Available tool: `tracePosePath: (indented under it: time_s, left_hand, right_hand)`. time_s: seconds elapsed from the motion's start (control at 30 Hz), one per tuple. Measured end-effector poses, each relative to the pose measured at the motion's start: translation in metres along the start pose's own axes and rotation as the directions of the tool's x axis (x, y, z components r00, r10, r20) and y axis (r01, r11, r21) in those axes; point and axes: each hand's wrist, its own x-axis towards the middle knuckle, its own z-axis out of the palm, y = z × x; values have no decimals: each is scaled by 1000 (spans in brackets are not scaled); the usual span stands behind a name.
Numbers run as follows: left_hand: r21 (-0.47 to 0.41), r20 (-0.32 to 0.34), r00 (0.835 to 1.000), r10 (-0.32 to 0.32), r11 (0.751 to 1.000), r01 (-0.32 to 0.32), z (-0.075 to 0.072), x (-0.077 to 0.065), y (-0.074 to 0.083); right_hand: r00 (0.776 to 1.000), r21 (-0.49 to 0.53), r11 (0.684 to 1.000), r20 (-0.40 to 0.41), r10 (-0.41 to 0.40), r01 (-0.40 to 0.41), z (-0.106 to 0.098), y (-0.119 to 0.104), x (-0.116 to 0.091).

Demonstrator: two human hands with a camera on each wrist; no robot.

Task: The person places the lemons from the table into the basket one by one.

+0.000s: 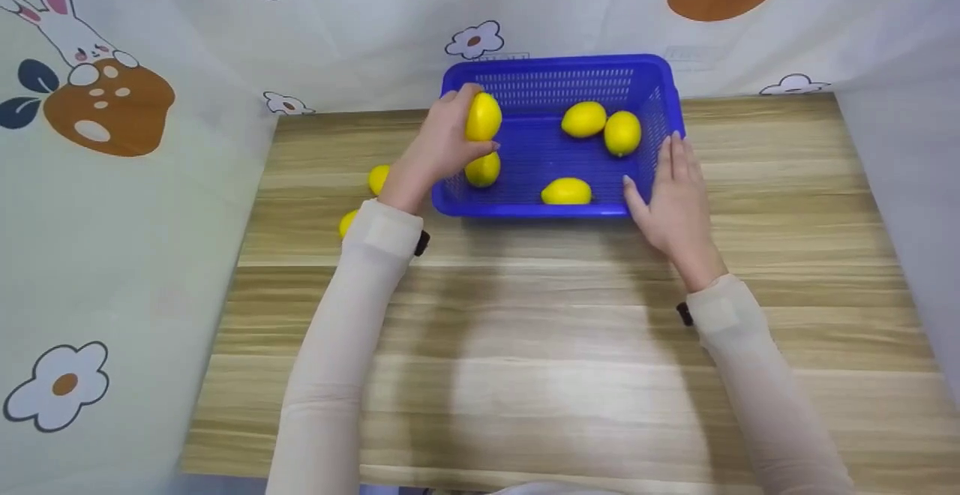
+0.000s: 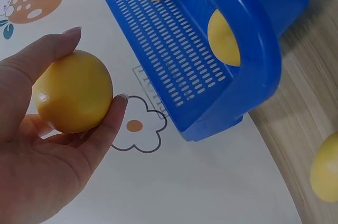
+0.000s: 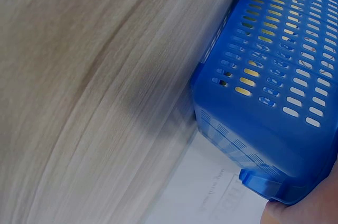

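Observation:
A yellow lemon is gripped between the thumb and fingers of my left hand, above the left end of a blue plastic basket. In the left wrist view that held lemon shows whole, with the left hand curled round it. Under the hand, a second lemon lies in the basket. My right hand rests on the basket's right rim, fingers straight along it and thumb at the front corner. The right wrist view shows the basket's slotted wall and a little of the right hand.
Farther right in the basket are more lemons, a back one, one beside it and a front one. Two lemons, one nearer the basket, lie on the wooden table, partly behind the left arm. A patterned cloth hangs behind.

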Motion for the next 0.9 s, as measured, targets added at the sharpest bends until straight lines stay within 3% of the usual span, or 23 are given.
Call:
tracePosePath:
  time_s: [0.5, 0.9]
  left_hand:
    - [4, 51, 999, 13, 1000, -14, 2, 16, 15]
    - [58, 95, 995, 11, 998, -16, 3, 21, 29]
  right_hand:
    - [1000, 1, 1000, -3, 3, -3, 0, 1, 0]
    - [1000, 10, 1000, -9, 3, -3, 1, 1, -1]
